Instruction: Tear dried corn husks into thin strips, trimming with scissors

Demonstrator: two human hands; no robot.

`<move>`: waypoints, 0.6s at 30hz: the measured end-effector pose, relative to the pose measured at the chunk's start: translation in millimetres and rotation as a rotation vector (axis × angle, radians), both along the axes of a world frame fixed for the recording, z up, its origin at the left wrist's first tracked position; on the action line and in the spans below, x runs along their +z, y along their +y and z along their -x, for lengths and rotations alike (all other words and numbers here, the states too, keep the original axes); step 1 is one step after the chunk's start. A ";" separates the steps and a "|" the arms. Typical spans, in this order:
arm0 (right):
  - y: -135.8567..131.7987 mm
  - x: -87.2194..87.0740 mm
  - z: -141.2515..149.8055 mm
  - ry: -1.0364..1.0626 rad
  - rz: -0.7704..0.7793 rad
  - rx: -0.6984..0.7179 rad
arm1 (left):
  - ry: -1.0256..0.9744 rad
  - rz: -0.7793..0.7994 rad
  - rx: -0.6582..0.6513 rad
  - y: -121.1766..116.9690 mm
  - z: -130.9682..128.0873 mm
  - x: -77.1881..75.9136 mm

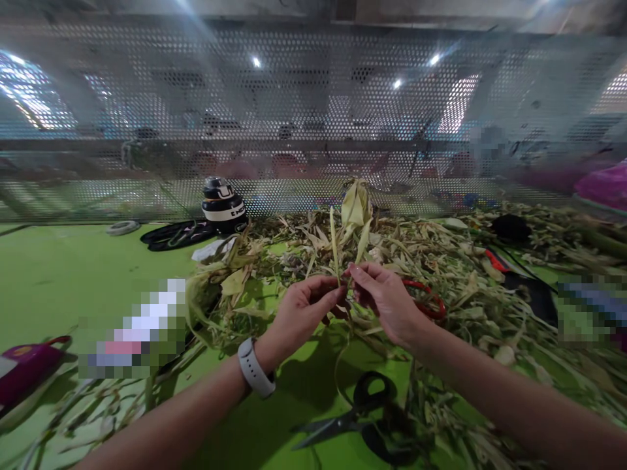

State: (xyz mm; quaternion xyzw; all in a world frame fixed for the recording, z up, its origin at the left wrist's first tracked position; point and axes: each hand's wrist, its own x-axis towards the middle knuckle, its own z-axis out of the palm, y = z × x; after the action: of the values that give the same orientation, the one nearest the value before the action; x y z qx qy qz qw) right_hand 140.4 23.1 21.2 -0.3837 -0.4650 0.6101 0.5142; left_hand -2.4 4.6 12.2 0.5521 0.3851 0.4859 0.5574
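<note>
1. We see the left hand [304,307] nearly closed, pinching the leaf strip [334,245], which rises above its fingertips.
2. Right hand [389,300], fingers drawn in, sits just beside; we cannot tell its hold.
3. We judge the strip light, pliable, tearable; best gripped near its base.

The hands [345,294] pinch a thin pale strip [334,248] above a green table [298,405], near black-handled scissors [360,418].
</note>
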 end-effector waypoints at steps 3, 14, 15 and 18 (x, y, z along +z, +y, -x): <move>-0.9 -0.8 0.2 -0.001 -0.014 -0.007 | 0.012 -0.063 -0.057 0.2 0.2 -1.5; 1.1 -3.7 -0.8 -0.189 -0.149 -0.121 | 0.008 -0.014 0.116 4.5 3.3 0.7; 1.3 -4.7 -0.6 -0.214 -0.153 -0.127 | 0.023 -0.029 0.139 4.4 3.5 1.7; 3.4 -8.5 -0.5 -0.270 -0.103 -0.136 | 0.044 -0.073 0.193 3.3 3.6 4.1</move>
State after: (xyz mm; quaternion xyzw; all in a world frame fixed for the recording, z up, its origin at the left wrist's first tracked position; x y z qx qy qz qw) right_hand 140.9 26.5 12.7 -0.4657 -0.5335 0.4923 0.5061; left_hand -6.1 7.9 16.3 0.5431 0.4308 0.5388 0.4788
